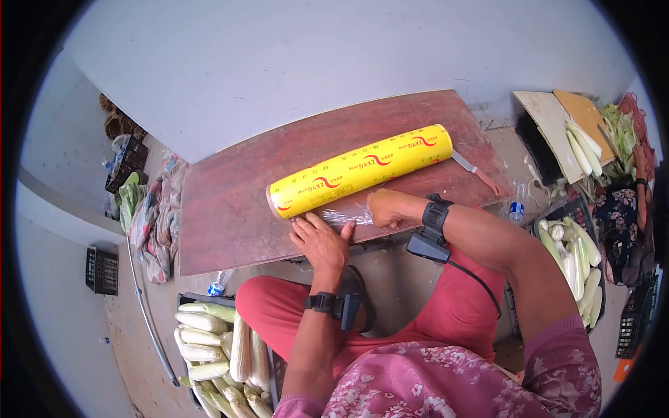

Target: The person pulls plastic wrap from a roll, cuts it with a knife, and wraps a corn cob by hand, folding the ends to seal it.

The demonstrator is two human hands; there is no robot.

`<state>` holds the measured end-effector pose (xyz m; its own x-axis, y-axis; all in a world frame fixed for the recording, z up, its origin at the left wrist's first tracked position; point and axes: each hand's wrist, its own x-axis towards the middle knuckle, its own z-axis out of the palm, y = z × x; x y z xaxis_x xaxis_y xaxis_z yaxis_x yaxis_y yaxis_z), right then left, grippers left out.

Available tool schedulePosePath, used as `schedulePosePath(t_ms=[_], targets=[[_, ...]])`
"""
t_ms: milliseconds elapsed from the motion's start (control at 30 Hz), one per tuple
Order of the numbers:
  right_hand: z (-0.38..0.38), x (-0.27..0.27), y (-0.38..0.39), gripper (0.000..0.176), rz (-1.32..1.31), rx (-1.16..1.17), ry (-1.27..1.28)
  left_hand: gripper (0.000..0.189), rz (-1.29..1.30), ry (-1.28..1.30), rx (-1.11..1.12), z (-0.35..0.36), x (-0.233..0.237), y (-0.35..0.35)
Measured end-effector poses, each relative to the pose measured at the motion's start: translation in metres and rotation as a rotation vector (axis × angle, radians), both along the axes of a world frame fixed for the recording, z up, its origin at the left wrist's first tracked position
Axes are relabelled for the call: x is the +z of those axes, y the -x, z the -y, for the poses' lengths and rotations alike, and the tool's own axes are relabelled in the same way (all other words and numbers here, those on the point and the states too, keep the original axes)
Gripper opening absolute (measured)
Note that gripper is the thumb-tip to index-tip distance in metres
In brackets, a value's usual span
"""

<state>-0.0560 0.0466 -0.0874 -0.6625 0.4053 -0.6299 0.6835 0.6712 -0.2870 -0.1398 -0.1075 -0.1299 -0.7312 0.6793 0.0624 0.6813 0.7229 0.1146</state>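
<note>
A yellow roll of cling film with red printing lies slantwise on the reddish wooden table. Clear film stretches out from its near side and bunches up between my hands. My left hand rests at the table's front edge just below the roll, fingers spread flat over the edge of the film. My right hand is closed in a fist around the gathered film, so the fingertips are hidden. A knife with a pinkish handle lies past the roll's right end.
Crates of pale husked corn stand at lower left and corn at right. A water bottle stands by the table's right edge, another bottle below its front edge. On the left are crumpled cloth and a metal pole.
</note>
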Motion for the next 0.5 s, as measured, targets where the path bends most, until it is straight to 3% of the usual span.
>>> schedulePosePath(t_ms=[500], targets=[[-0.002,-0.006,-0.011,0.011,-0.112,-0.132,0.144,0.112,0.227,0.011,0.182,-0.019,0.006,-0.008]])
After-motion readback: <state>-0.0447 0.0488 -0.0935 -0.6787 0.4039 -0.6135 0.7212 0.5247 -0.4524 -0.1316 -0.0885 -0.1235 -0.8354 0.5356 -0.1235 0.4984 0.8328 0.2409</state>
